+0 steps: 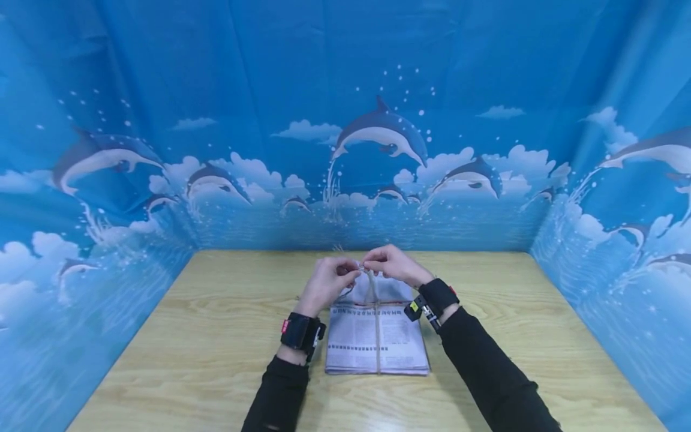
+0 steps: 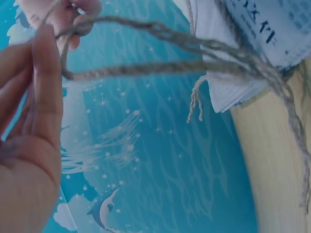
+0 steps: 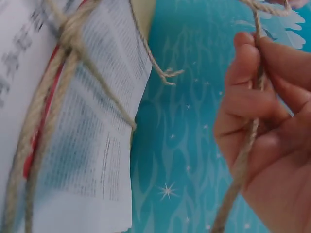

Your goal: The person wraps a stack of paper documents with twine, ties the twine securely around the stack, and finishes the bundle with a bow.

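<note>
A stack of newspapers (image 1: 353, 342) lies on the table, bound lengthwise and crosswise with twine (image 3: 73, 29) that is knotted where the strands cross. From that knot, loose twine (image 2: 170, 68) rises to both hands, which meet above the far end of the stack. My left hand (image 1: 332, 279) pinches the twine between thumb and fingertips. The right hand (image 1: 394, 264) grips another stretch of it; in the right wrist view this strand (image 3: 250, 131) runs across the palm of the right hand (image 3: 272, 111). Fingertips of both hands are close together.
The wooden table (image 1: 216, 348) extends around the stack on all sides. A blue curtain (image 1: 270, 72) printed with dolphins stands along its back and sides. Frayed twine ends (image 3: 170, 75) hang past the edge of the papers.
</note>
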Tool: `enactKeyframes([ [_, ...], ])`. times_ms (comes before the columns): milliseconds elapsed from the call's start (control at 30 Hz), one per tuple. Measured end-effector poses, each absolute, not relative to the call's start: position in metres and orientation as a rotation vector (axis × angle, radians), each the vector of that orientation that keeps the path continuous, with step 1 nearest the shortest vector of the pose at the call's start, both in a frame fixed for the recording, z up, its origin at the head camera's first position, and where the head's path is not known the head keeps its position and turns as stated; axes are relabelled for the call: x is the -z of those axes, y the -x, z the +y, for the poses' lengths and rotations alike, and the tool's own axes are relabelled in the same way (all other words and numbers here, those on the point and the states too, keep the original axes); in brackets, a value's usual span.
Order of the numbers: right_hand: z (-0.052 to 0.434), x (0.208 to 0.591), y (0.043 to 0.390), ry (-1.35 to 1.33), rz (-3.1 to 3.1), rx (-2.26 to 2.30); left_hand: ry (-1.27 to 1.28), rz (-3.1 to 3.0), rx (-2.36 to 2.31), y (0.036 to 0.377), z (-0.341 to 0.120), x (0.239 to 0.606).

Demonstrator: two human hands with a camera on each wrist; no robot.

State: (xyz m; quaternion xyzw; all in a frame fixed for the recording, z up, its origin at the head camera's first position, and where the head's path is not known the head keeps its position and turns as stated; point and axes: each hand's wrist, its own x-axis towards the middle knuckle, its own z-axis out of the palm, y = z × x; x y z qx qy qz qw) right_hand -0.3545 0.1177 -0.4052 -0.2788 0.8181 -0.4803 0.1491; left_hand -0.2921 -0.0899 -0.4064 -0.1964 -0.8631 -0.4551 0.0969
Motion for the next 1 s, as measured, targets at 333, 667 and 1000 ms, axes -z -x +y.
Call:
enactKeyframes([
  [333, 0.118, 0.421, 0.343, 0.930, 2.470, 1.363, 0.490, -2.433, 1.327, 0.296, -0.085, 0.412],
  [667, 0.118, 0.416, 0.324, 0.791, 2.471, 1.590, 0.561, -2.733, 1.178, 0.296, -0.101, 0.411],
  [1000, 0.124, 0.410, 0.312, 0.651, 2.404, 1.704, 0.490, -2.557, 1.401, 0.301, -0.123, 0.408],
])
